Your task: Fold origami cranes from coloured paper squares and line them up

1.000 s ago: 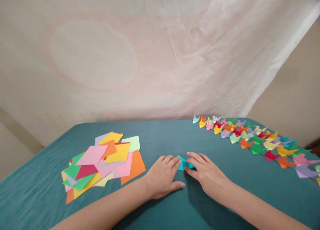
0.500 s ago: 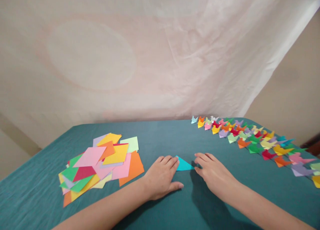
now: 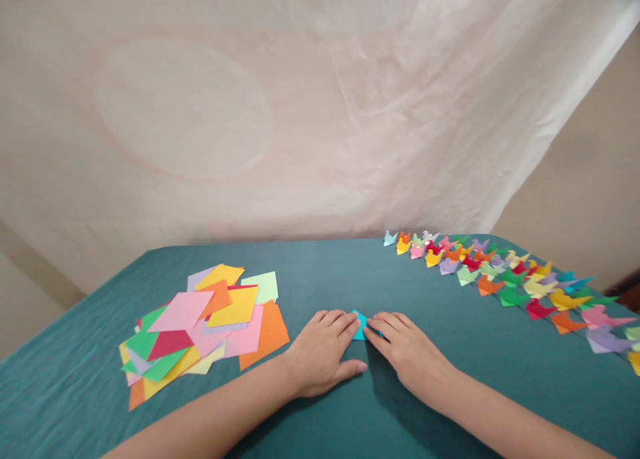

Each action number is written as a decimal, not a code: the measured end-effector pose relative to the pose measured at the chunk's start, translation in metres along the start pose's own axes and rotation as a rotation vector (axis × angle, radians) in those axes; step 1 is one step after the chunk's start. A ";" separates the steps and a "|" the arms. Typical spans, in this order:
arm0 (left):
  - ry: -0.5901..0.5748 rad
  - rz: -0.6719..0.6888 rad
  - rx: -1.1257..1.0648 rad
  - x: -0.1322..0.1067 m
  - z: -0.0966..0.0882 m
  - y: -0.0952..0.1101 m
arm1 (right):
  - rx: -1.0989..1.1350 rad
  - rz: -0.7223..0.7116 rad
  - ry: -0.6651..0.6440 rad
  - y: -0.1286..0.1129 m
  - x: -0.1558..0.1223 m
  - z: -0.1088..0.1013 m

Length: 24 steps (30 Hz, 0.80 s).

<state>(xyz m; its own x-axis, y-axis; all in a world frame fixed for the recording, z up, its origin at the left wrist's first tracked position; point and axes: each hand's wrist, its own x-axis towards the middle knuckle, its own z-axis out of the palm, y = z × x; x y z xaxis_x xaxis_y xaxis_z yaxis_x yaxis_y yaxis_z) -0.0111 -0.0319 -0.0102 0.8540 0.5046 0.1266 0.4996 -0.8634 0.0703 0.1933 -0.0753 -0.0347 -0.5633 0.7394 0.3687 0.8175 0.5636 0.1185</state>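
A small piece of blue origami paper (image 3: 359,327) lies on the cloth between my two hands, and only a narrow part of it shows. My left hand (image 3: 325,351) rests flat over its left side, with the fingers stretched forward and the thumb apart toward me. From the right, my right hand (image 3: 403,346) has its fingertips and thumb at the paper's right side, close to the left fingertips. The right fingers are bent together and cover that end of the paper.
A loose pile of coloured paper squares (image 3: 180,312) lies to the left on the teal tablecloth (image 3: 320,272). Rows of small folded paper birds (image 3: 513,296) stand along the right. A pale curtain (image 3: 300,112) hangs behind the table.
My right hand has moved left, bringing the paper's right corner or its cover over toward the left hand. Less blue shows now. My left hand has stayed in place.
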 end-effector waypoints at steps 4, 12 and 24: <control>0.041 0.041 -0.052 -0.003 0.000 -0.003 | -0.006 -0.010 0.008 -0.001 0.002 -0.001; 0.050 0.108 -0.021 -0.001 -0.003 0.001 | -0.021 0.004 -0.004 -0.003 0.003 -0.001; 0.049 0.062 0.068 0.001 -0.014 0.005 | -0.070 -0.018 -0.046 -0.004 0.006 -0.005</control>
<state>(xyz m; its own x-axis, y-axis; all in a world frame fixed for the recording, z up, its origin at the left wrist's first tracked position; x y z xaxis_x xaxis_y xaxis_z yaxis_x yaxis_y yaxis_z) -0.0100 -0.0355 0.0042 0.8766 0.4477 0.1766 0.4559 -0.8900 -0.0068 0.1872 -0.0747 -0.0287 -0.5817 0.7465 0.3230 0.8126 0.5510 0.1899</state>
